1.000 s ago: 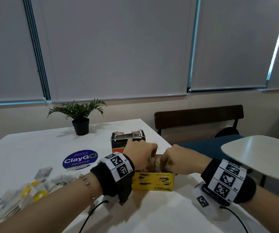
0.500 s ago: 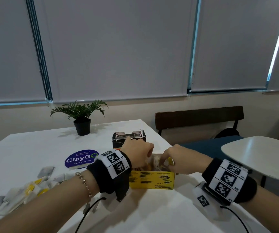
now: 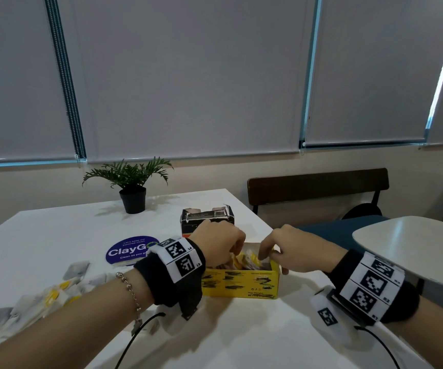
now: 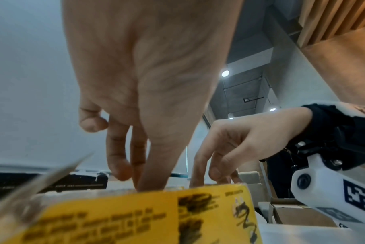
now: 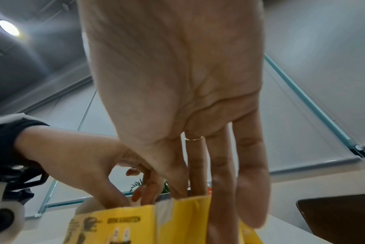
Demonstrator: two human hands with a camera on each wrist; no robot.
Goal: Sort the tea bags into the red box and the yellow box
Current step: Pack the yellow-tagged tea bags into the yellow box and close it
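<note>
The yellow box [image 3: 241,284] stands open on the white table [image 3: 241,342], with yellow-tagged tea bags [image 3: 247,261] packed inside. My left hand [image 3: 237,255] reaches down into its left part, fingers fairly straight and tips hidden behind the wall [image 4: 135,219]. At the box's right end my right hand [image 3: 264,255] dips straight fingers [image 5: 219,173] inside, its little finger outside the wall. I see nothing pinched by either hand. Just behind stands the red box [image 3: 207,218], its dark top flaps open. Several loose tea bags [image 3: 41,294] lie in a pile at the left.
A blue round ClayGo sticker [image 3: 129,251] lies left of the boxes. A potted plant [image 3: 132,187] stands at the table's far side. A dark wooden chair back [image 3: 319,185] and a pale round tabletop [image 3: 414,243] are to the right. Wrist-camera cables [image 3: 135,339] trail toward me.
My hands, bunched together over the yellow box a second ago, have parted slightly. Their fingers now point down into it, and the tea bags inside show between them.
</note>
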